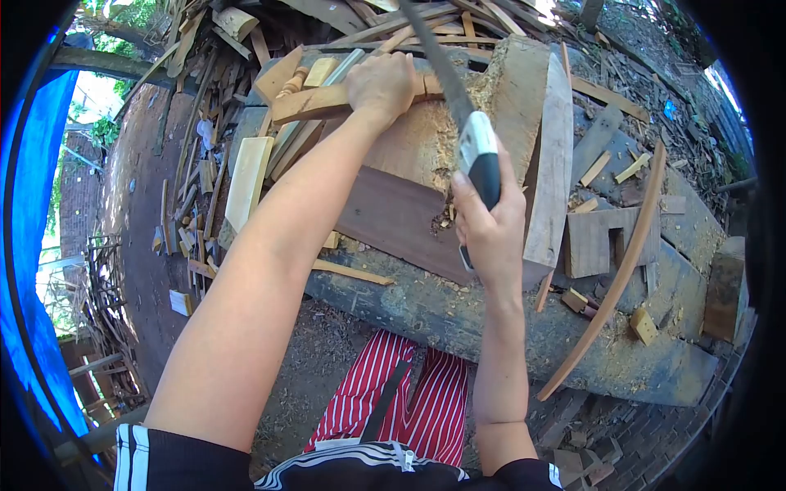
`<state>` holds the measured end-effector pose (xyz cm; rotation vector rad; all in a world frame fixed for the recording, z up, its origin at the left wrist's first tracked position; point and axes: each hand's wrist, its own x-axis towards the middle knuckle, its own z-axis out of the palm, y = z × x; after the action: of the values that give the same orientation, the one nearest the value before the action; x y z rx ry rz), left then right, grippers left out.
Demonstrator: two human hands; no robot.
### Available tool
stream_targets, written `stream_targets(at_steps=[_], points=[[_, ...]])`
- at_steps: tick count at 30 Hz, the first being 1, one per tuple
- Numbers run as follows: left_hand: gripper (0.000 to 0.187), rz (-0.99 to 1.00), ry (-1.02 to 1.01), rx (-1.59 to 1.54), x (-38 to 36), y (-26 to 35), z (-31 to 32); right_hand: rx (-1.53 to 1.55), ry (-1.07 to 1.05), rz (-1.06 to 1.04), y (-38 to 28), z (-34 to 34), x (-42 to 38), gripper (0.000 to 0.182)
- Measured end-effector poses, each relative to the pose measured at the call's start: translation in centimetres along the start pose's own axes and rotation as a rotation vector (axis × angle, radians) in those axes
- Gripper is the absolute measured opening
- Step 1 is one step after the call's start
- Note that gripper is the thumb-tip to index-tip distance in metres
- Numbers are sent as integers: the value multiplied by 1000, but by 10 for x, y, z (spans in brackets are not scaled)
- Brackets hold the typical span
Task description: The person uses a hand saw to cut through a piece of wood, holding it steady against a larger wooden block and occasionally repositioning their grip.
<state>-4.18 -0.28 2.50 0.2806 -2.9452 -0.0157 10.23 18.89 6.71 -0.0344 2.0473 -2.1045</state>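
My right hand (494,225) is wrapped round the black and white handle of a handsaw (480,151), its blade pointing up and away past the top of the view. The blade crosses the right end of a curved wooden piece (309,104). Over that piece my left hand (381,84) is closed, pressing it on a large wooden block (397,217). Sawdust (446,135) lies on the block beside the blade. To the right, a thick upright-edged timber (520,90) carries more sawdust.
A worn workbench (393,303) bears offcuts and sawdust. On its right lie a long curved wooden strip (610,299), a notched board (591,245) and a small block (643,326). A pale block (250,176) sits left. Scrap wood is heaped behind; a blue tarp (29,245) hangs far left.
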Motion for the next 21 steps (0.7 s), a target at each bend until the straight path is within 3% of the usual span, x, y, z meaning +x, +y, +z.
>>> stream_targets(at_steps=[2,5,13,21], points=[[44,-36,-12,-2,-2,-1,-5,-6,111,-218,9,9,-2,61],[44,-54,-3,-30,-4,-2,-6,180,180,-127,25,17,-16,61],[45,-56,-40,21,0,-2,-3,116,100,148,66,2,-77,59],[47,-77,-124,9,5,-3,-2,12,40,110,81,3,-93,59]])
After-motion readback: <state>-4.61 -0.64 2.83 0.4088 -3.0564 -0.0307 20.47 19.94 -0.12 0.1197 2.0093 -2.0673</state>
